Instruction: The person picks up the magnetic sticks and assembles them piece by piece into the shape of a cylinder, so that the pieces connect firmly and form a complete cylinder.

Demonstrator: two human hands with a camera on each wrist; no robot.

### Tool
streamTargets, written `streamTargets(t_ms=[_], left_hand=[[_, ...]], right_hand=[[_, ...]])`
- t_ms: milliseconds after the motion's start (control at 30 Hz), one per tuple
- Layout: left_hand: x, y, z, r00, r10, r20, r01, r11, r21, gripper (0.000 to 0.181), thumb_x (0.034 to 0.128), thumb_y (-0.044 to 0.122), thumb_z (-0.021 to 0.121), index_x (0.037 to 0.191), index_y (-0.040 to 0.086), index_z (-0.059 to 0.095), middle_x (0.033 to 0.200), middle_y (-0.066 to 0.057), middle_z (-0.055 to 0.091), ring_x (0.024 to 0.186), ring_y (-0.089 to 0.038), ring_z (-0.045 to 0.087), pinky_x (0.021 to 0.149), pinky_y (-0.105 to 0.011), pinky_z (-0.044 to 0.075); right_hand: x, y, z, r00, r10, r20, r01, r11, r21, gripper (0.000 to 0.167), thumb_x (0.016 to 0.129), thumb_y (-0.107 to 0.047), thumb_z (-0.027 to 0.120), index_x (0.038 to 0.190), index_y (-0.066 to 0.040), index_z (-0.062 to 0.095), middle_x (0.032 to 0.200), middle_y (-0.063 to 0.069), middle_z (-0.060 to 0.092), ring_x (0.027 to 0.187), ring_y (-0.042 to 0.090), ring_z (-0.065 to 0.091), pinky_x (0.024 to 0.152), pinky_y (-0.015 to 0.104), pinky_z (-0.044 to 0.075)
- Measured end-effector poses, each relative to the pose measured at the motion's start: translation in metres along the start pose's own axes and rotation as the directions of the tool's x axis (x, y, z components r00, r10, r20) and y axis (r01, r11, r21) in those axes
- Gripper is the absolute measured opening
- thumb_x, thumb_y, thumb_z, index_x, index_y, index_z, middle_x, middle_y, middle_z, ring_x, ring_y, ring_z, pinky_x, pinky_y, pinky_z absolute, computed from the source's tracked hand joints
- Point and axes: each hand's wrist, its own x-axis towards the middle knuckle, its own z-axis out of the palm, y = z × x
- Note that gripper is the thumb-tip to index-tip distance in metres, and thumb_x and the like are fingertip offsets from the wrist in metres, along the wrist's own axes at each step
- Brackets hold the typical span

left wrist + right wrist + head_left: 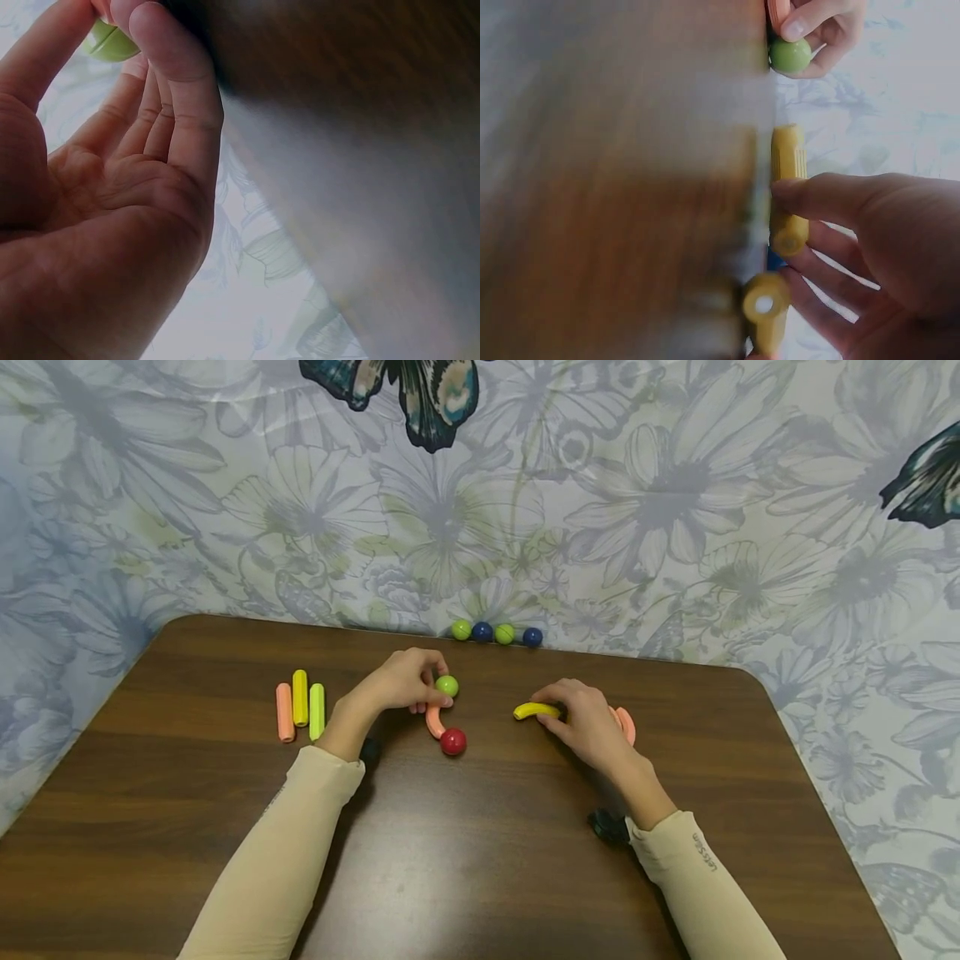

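Observation:
My left hand pinches a curved pink piece near its upper end. A green ball sits at that end by the fingertips, and a red ball joins the lower end. In the left wrist view the green ball shows only partly beyond the fingers. My right hand grips a yellow curved piece between thumb and fingers, its tip pointing left. Under that hand, the right wrist view shows a second yellow piece with a round end hole.
Pink, yellow and light green straight pieces lie at the left. Curved pink pieces lie just right of my right hand. Two green and two blue balls line the table's back edge, against the patterned wall.

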Motion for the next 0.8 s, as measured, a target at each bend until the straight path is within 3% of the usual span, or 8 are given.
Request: streamTargets(t_ms=[300,500,800], left_hand=[[0.002,0.000,0.001,1.000,0.010,0.005,-0.010,1.000,0.015,0.034,0.0876,0.013,0.086,0.112,0.004,0.065,0.075,-0.008,0.067,0.054,-0.017,0.064,0.054,-0.030,0.054],[0.000,0.001,0.001,1.000,0.009,0.001,-0.009,1.000,0.014,0.034,0.0876,0.013,0.086,0.113,0.004,0.066,0.076,-0.009,0.066,0.054,-0.016,0.063,0.053,-0.029,0.054],[0.001,0.002,0.003,1.000,0.014,0.002,-0.014,0.999,0.028,0.034,0.0884,0.014,0.086,0.113,0.005,0.065,0.077,-0.008,0.067,0.055,-0.018,0.064,0.053,-0.029,0.054]], right_hand=[[0.020,-0.017,0.004,0.993,0.095,-0.068,-0.096,0.995,-0.010,0.019,0.092,-0.014,0.083,0.110,-0.011,0.078,0.099,0.005,0.074,0.084,0.022,0.066,0.076,0.038,0.055],[0.040,-0.029,0.014,0.986,0.125,-0.109,-0.121,0.992,0.043,0.017,0.091,-0.013,0.082,0.107,-0.010,0.079,0.096,0.007,0.075,0.082,0.024,0.067,0.075,0.037,0.055],[0.058,-0.045,0.033,0.985,0.156,-0.075,-0.149,0.985,0.086,0.016,0.092,-0.014,0.081,0.107,-0.010,0.078,0.096,0.005,0.075,0.084,0.023,0.067,0.076,0.034,0.056]])
